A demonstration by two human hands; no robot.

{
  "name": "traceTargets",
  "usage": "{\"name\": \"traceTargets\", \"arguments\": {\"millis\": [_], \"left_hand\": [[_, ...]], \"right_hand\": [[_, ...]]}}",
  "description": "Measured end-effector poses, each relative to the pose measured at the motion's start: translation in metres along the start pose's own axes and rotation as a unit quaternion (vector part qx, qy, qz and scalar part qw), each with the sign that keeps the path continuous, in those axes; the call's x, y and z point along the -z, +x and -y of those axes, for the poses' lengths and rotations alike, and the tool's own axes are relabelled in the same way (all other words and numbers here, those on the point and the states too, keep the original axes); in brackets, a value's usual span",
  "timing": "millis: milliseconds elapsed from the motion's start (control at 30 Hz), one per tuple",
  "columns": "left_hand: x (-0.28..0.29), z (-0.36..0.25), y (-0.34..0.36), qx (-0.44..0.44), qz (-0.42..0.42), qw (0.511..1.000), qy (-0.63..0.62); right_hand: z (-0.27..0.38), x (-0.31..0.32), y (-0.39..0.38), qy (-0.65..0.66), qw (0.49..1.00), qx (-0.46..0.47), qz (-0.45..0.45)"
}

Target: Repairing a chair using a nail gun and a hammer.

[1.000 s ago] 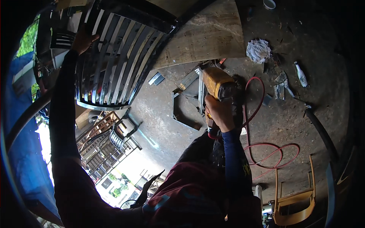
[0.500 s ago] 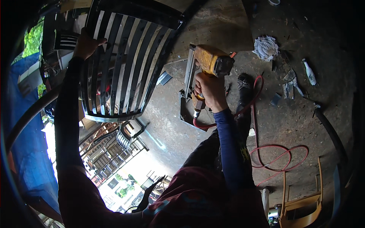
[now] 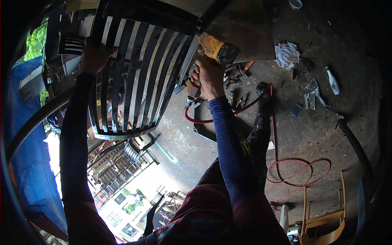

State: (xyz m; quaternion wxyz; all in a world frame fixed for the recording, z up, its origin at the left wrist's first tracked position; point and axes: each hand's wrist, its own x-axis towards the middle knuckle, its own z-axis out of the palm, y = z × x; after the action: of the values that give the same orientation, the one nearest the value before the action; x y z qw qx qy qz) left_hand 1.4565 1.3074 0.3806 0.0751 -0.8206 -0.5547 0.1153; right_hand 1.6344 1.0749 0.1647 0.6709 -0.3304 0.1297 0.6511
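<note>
My left hand point(image 3: 94, 57) grips a black slatted chair-like frame point(image 3: 146, 75) near its upper left, thumb out to the right. My right hand point(image 3: 207, 75) is closed round the handle of a worn yellow pneumatic nail gun point(image 3: 216, 49). The gun's metal magazine stands along the frame's right side, at or very near its top right corner; whether the nose touches is unclear. A red air hose point(image 3: 201, 121) runs from a fitting at the handle's base down to the floor.
A plywood board point(image 3: 249, 28) lies behind the gun. On the floor are pliers point(image 3: 241, 99), a crumpled cloth point(image 3: 287, 55), a white bottle point(image 3: 332, 80), scraps and hose coils. A wooden chair frame point(image 3: 324, 220) is lower right, stacked furniture point(image 3: 114, 165) lower left, blue tarpaulin point(image 3: 28, 155) far left.
My right hand and the nail gun have moved up and leftward to the frame's right edge. The frame and my left hand appear slightly lower and further right in the picture.
</note>
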Motion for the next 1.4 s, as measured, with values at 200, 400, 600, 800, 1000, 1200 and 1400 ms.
{"name": "traceTargets", "arguments": {"millis": [200, 400, 600, 800, 1000, 1200, 1400], "left_hand": [[0.0, -0.003, -0.001, 0.022, 0.015, 0.999, -0.027], [0.005, -0.003, -0.007, 0.006, 0.002, 0.999, -0.053], [0.016, -0.029, -0.018, -0.009, -0.026, 0.998, -0.06], [0.008, -0.022, -0.021, 0.015, -0.068, 0.998, 0.012], [0.01, -0.024, -0.016, 0.019, -0.06, 0.998, 0.003], [0.007, -0.026, -0.015, 0.018, -0.062, 0.998, 0.023], [0.011, -0.025, -0.016, 0.016, -0.065, 0.998, 0.011]], "right_hand": [[0.002, -0.003, 0.005, -0.005, 1.0, -0.001, -0.005], [0.005, -0.015, 0.0, -0.023, 1.0, -0.005, -0.017], [0.016, -0.004, 0.003, -0.015, 1.0, -0.012, -0.01], [0.02, -0.003, -0.016, -0.034, 0.999, -0.029, -0.021], [0.015, -0.001, -0.015, -0.022, 0.999, -0.041, -0.012], [0.008, -0.001, -0.01, -0.012, 0.999, -0.044, -0.02], [0.01, -0.01, -0.013, -0.006, 0.999, -0.034, -0.015]]}}
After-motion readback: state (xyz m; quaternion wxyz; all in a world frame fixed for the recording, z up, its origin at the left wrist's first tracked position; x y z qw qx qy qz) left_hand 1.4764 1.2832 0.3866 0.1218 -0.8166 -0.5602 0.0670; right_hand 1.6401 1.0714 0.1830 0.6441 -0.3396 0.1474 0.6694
